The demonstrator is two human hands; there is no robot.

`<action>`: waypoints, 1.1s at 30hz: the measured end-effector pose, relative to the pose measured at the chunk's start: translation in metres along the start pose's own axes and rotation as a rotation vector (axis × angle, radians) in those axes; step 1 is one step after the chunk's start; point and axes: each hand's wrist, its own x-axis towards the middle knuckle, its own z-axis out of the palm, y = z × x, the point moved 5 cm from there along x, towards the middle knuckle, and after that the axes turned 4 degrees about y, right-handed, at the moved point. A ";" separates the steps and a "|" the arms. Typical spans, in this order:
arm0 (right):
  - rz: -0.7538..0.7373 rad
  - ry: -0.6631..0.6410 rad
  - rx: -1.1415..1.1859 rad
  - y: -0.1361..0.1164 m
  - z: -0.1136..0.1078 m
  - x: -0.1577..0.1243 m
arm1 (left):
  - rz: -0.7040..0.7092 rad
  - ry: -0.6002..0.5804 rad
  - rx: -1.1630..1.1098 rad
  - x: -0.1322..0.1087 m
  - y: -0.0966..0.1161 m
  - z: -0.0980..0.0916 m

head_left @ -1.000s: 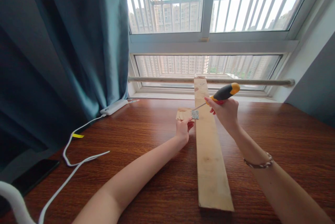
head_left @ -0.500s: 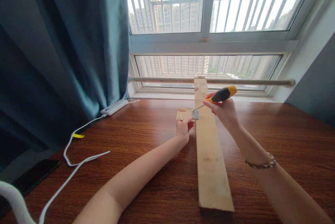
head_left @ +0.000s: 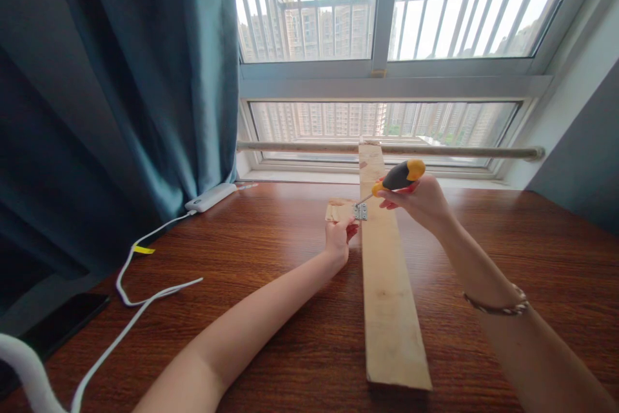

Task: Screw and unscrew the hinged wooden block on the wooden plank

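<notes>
A long pale wooden board [head_left: 387,284] lies lengthwise on the brown table, its far end by the window. At its left edge is a small wooden piece [head_left: 338,209], and a metal hinge [head_left: 360,211] spans the two. My left hand [head_left: 341,232] grips the small piece from the near side, fingertips beside the hinge. My right hand [head_left: 411,197] is closed on a yellow and black screwdriver [head_left: 399,176], tilted, its tip on the left part of the hinge. Any screw under the tip is too small to make out.
A white power strip [head_left: 211,197] lies by the blue curtain [head_left: 159,78], its white cable [head_left: 126,271] curving along the left. A dark flat object [head_left: 68,319] is at the left edge. A horizontal rail [head_left: 449,151] crosses before the window.
My right hand has turned, and the screwdriver's handle has moved left and slightly down, with its tip still at the hinge. My left hand has hardly moved.
</notes>
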 end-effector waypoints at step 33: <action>-0.674 -0.073 -1.029 0.048 -0.083 -0.060 | -0.002 -0.038 -0.003 0.004 -0.002 0.000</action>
